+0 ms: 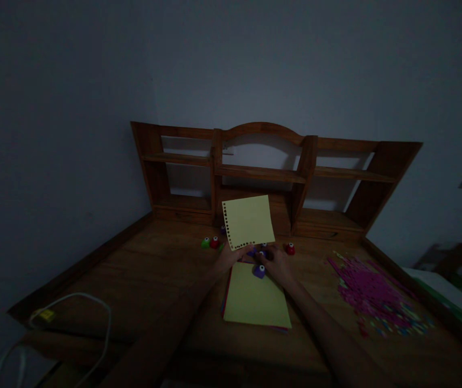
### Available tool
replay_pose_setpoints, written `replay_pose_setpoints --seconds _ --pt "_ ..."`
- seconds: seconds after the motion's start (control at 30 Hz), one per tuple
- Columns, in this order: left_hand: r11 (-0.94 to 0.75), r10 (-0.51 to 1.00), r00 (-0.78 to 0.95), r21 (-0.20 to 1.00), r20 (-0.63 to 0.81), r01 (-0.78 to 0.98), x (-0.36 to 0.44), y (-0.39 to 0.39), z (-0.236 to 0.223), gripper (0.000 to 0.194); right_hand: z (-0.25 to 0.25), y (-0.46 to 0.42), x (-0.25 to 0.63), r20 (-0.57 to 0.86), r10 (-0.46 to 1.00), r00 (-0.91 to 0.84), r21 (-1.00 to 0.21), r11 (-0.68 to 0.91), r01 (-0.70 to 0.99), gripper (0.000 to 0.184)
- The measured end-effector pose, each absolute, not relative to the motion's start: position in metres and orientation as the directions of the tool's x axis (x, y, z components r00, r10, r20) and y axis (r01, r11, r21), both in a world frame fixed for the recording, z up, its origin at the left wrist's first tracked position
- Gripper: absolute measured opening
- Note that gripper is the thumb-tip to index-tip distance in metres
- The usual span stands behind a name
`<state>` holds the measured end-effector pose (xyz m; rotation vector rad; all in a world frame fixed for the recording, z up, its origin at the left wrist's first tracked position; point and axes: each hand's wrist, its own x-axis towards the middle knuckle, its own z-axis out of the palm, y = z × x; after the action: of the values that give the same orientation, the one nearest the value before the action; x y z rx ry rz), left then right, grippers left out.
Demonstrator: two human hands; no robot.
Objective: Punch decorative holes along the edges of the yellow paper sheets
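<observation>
A yellow sheet of paper (249,221) is held up by my left hand (228,258), its fingers closed on the lower edge. Small punched holes run along the sheet's left side and part of its bottom edge. My right hand (278,264) has its fingers curled round a small purple craft punch (262,253) just below the sheet; its grip is partly hidden. Another purple punch (259,272), with a white knob, sits on a stack of yellow paper (257,302) between my forearms. Coloured sheets show at the stack's edges.
Beyond my left hand stand a green punch (205,243) and a red punch (215,243); another red punch (290,249) is to the right. Pink strips and colourful bits (370,291) cover the desk's right side. A wooden shelf (261,173) stands behind. A white cable (107,323) hangs at left.
</observation>
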<state>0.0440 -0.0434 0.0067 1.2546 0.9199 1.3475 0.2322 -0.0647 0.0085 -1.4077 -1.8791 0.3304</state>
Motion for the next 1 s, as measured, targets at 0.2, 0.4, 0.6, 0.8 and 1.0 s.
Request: replay_pose_setpoints --seconds 0.2,0.4,0.6,0.8,1.0 --pt "-0.192 0.975 0.074 0.963 0.209 -0.187 0.044 -0.041 0.005 0.046 0.007 -0.063 0.233 0.433 0.895 -0.105 -0.588 0.369 0.72 0.025" --pt "-0.218 0.971 0.051 0.953 0.234 -0.208 0.043 -0.038 0.001 0.05 0.004 -0.061 0.234 0.438 0.892 -0.108 -0.597 0.379 0.707 0.022" --pt "-0.252 0.963 0.025 0.933 0.268 -0.257 0.045 -0.038 0.004 0.055 0.005 -0.063 0.234 0.414 0.904 -0.107 -0.594 0.357 0.721 0.025" --pt "-0.247 0.969 -0.034 0.941 0.246 -0.232 0.043 -0.038 0.015 0.038 0.001 -0.059 0.236 0.417 0.902 -0.113 -0.585 0.362 0.726 0.027" --pt "-0.295 0.92 -0.348 0.906 0.183 -0.303 0.027 -0.028 0.024 0.039 0.005 -0.061 0.235 0.472 0.878 -0.075 -0.595 0.38 0.708 0.028"
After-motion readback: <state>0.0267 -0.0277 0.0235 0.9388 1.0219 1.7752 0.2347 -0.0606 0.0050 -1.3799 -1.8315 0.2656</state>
